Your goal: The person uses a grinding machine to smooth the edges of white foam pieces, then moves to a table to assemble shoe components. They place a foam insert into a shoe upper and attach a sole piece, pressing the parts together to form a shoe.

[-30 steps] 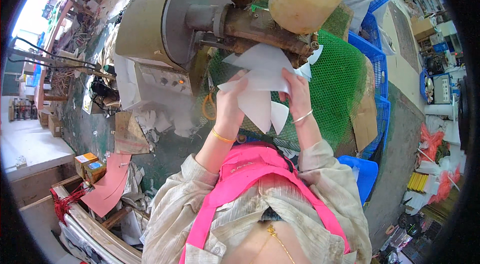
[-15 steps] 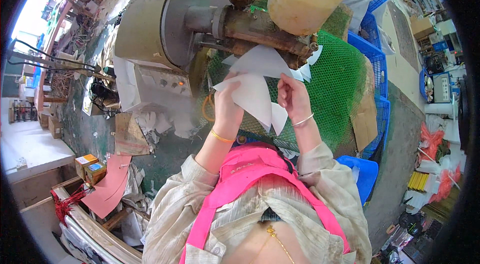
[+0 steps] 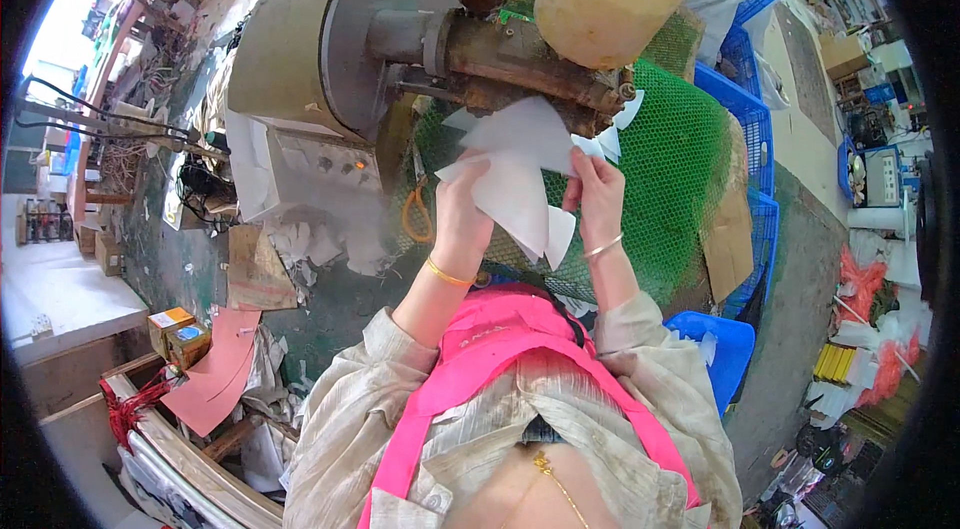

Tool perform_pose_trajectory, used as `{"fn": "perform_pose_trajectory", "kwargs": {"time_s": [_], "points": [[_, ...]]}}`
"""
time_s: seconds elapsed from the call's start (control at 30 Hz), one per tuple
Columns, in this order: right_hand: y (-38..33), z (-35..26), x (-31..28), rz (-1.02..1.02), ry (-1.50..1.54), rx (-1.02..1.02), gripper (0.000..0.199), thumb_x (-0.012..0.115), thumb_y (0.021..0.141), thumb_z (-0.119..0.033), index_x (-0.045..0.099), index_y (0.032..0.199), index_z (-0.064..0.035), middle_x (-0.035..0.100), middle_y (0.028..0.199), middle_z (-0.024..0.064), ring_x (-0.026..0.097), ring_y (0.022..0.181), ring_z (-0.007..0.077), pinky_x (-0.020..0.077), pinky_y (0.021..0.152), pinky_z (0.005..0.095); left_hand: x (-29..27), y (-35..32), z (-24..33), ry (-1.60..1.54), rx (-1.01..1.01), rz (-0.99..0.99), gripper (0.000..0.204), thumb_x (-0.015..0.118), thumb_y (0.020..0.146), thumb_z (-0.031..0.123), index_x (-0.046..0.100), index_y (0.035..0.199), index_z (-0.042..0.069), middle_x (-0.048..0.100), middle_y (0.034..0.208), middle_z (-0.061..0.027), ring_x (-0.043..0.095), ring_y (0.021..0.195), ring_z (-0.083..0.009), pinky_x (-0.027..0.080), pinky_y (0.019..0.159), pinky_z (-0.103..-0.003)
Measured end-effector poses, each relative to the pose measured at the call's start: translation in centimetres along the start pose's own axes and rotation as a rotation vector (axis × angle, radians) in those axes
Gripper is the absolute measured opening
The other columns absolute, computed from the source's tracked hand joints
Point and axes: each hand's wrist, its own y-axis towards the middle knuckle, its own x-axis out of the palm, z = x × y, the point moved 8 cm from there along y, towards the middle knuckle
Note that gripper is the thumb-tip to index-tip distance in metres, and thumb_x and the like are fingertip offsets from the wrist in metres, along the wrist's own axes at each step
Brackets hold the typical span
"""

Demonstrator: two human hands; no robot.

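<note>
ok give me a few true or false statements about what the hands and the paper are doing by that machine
1. Both hands hold white paper sheets. True.
2. The left hand wears a gold bangle. True.
3. The right hand rests on the blue crate. False: it is up at the paper, under the rusty machine shaft.
4. The mesh behind the paper is red. False: the mesh is green.
5. The person wears a pink apron. True.
</note>
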Motion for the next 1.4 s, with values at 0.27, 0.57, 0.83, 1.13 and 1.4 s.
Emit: {"fn": "perform_pose_trajectory", "kwargs": {"time_s": [0.27, 0.57, 0.83, 1.13, 1.4], "points": [[-0.9, 1.8, 1.2, -0.197, -0.054, 0.069, 0.026, 0.055, 0.082, -0.024, 0.059, 0.072, -0.0005, 0.048, 0.046, 0.0017, 0.043, 0.037, 0.0082, 0.0321, 0.035, 0.0217, -0.9, 0.1, 0.1, 0.099, 0.066, 0.136, 0.033, 0.053, 0.079, 0.003, 0.047, 0.11, -0.007, 0.054, 0.103, -0.013, 0.055, 0.092, -0.0219, 0.045, 0.078, -0.032], [1.8, -0.8, 0.8, -0.062, 0.067, 0.101, 0.031, 0.057, 0.081, -0.028, 0.058, 0.069, 0.0008, 0.048, 0.049, 0.0009, 0.042, 0.036, 0.0073, 0.0314, 0.037, 0.0204, 0.5, -0.3, 0.0, 0.062, 0.085, 0.029, 0.037, 0.05, 0.079, 0.002, 0.042, 0.113, -0.009, 0.052, 0.109, -0.0167, 0.052, 0.097, -0.0244, 0.042, 0.084, -0.033], [-2.7, -0.4, 2.2, -0.194, -0.321, -0.054, 0.021, 0.058, 0.08, -0.02, 0.057, 0.072, 0.0002, 0.053, 0.056, -0.0002, 0.045, 0.053, 0.0035, 0.0349, 0.046, 0.0199, -1.3, 0.4, -0.5, 0.034, 0.092, 0.18, 0.026, 0.057, 0.077, 0.002, 0.052, 0.101, -0.005, 0.057, 0.098, -0.0113, 0.056, 0.087, -0.0194, 0.045, 0.077, -0.03], [-3.7, -1.1, 2.2, -0.139, -0.281, -0.085, 0.024, 0.054, 0.082, -0.019, 0.057, 0.07, 0.0016, 0.051, 0.053, -0.0011, 0.045, 0.049, 0.005, 0.0351, 0.044, 0.0217, -1.2, 0.2, 0.7, 0.165, 0.146, 0.218, 0.025, 0.06, 0.077, 0.008, 0.054, 0.098, -0.003, 0.058, 0.094, -0.0082, 0.056, 0.082, -0.0165, 0.045, 0.071, -0.028], [0.6, 0.1, 0.4, -0.049, 0.011, 0.025, 0.026, 0.057, 0.08, -0.021, 0.058, 0.067, 0.0016, 0.049, 0.051, 0.0001, 0.039, 0.041, 0.005, 0.0277, 0.039, 0.0205, 1.0, -0.5, 0.1, 0.074, 0.015, 0.045, 0.038, 0.053, 0.076, -0.001, 0.045, 0.112, -0.007, 0.054, 0.103, -0.0133, 0.054, 0.094, -0.0218, 0.043, 0.081, -0.031]]}}
